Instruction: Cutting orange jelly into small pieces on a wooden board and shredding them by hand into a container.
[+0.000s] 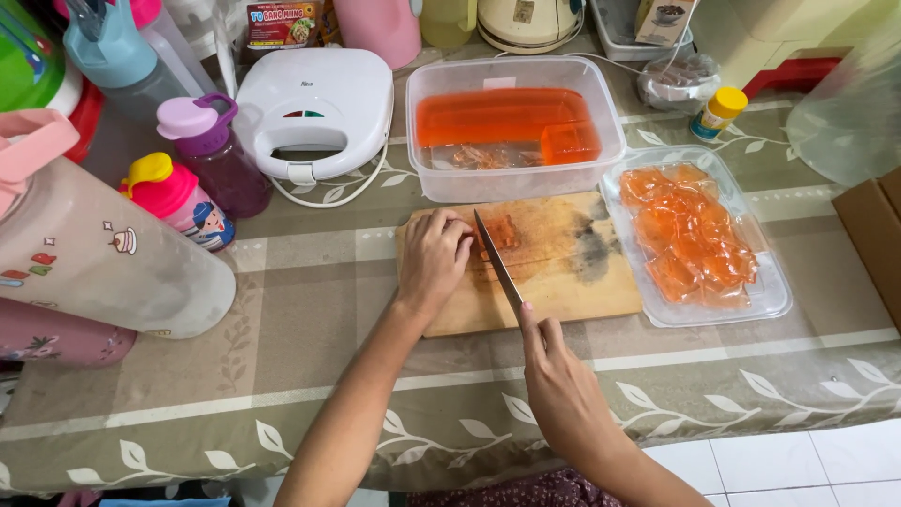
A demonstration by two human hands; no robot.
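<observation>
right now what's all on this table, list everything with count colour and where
cutting board: 1, wooden, centre of table
orange piece: 1, on the board beside the blade
knife: 1, steel blade, over the board
deep tub: 1, clear, behind the board, holds orange jelly slab
shallow tray: 1, clear, right of the board, holds cut orange pieces
sandwich maker: 1, white, back left
bottles: several, purple, pink, blue, far left
small bottle: 1, yellow cap, back right
tablecloth: 1, beige, leaf print
left hand: steadies the orange piece
right hand: holds the knife
</observation>
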